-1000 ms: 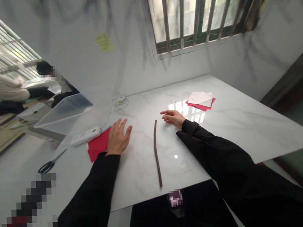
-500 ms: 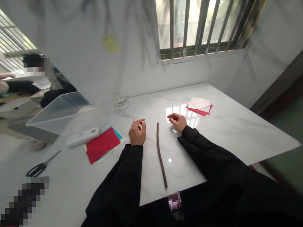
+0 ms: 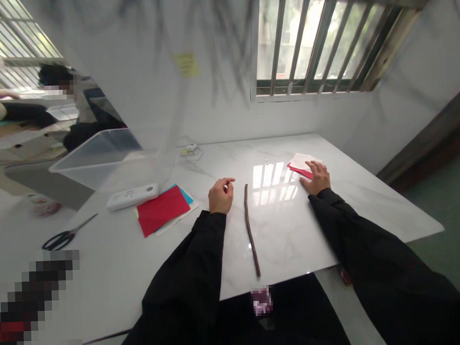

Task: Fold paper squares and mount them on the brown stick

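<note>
A light edge pinch should suit the right hand (image 3: 318, 179), fingers parted at the flat pale-and-red paper stack (image 3: 302, 162), while the left hand (image 3: 220, 197), loosely curled, apparently empty, is beside the slender brown stick (image 3: 249, 222) on the white marbled table (image 3: 285, 231).

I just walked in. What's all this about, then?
A person sits or stands at a marble-patterned table with both hands over it. The right hand, fingers spread, is at the white and red sheets; whether it touches them I can't tell. The left hand is loosely curled, with nothing visible in it, beside a brown stick that lies untouched. Farther left are more coloured sheets, red on top, and black-handled scissors.
</note>
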Action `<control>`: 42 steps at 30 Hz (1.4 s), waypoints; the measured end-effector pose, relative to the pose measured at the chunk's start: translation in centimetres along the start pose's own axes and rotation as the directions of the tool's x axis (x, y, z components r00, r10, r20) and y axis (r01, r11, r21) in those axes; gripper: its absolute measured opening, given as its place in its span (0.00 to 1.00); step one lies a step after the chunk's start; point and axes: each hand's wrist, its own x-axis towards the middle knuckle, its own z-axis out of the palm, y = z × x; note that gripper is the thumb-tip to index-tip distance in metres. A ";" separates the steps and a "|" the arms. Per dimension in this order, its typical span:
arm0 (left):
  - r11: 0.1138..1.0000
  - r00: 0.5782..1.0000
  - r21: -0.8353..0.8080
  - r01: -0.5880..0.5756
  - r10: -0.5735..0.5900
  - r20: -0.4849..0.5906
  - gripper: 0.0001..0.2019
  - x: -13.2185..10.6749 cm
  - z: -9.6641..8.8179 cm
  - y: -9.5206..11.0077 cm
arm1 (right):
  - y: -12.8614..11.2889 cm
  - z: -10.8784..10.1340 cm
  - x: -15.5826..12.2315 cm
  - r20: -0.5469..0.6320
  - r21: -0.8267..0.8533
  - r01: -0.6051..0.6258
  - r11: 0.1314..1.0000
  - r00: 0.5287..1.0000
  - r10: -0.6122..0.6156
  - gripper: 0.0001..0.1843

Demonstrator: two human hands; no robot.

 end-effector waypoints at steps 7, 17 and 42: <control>0.997 0.998 -0.048 0.062 -0.062 0.012 0.12 0.0 0.4 -0.1 | 3.4 1.6 1.0 0.209 0.066 -0.261 0.963 0.947 0.243 0.20; 0.989 0.995 -0.105 0.101 -0.100 0.020 0.12 0.2 0.5 0.0 | 3.3 1.4 1.4 0.185 0.011 -0.291 0.957 0.941 0.284 0.18; 0.984 0.989 -0.124 0.131 -0.121 0.085 0.11 0.0 1.4 -0.1 | 1.2 -0.3 1.2 0.254 -0.147 -0.266 0.953 0.921 0.297 0.19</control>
